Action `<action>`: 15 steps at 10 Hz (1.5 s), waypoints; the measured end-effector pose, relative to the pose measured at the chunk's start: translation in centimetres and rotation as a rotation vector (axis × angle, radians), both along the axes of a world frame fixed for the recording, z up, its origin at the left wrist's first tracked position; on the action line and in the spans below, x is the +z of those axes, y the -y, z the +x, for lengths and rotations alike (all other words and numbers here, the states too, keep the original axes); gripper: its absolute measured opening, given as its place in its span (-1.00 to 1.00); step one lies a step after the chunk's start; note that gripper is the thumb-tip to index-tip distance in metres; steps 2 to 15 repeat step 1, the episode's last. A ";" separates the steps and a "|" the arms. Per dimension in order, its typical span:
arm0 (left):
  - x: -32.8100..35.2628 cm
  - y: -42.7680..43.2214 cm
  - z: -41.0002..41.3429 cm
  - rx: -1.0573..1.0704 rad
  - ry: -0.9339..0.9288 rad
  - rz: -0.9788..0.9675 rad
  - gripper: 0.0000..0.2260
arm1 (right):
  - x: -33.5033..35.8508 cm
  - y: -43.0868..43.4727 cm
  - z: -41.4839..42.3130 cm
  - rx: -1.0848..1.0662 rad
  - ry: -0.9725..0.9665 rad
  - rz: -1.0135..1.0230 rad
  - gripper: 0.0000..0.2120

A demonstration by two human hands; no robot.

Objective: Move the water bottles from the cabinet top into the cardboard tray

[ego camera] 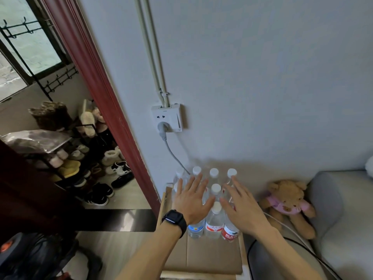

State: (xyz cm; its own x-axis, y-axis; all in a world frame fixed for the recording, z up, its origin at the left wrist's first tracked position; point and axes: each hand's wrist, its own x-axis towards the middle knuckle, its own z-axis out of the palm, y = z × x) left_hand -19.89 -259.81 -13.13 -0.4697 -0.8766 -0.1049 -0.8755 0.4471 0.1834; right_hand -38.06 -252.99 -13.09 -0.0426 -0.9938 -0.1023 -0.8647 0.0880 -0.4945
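— Hands?
— Left hand (190,201) and right hand (242,209) are spread flat and wide, holding nothing, just over the water bottles (215,223).
— Bottles?
— Upright, clustered at the cardboard's (212,257) far end; teddy bear (286,201) to the right.

Place was a home: lived-in room next to an entryway. Evidence: shoe rack (66,158) packed with sneakers (101,194), fuzzy slippers (88,122) and boots (50,116), seen past the dark red door frame (96,81). Black coat hooks (22,29) by a window (34,49). Room side had a teddy bear (286,201) in a pink top slumped against a grey upholstered seat (347,209). Household wall socket (171,116) had a grey plug (162,127) in it.
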 end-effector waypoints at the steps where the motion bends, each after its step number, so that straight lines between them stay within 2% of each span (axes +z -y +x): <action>1: 0.0 0.1 -0.1 -0.024 -0.006 -0.011 -0.36 | 4.5 0.7 -0.9 -0.115 0.080 -0.161 -0.39; 15: 0.0 0.1 -0.1 -0.024 -0.006 -0.011 -0.36 | 4.5 0.7 -0.9 -0.115 0.080 -0.161 -0.39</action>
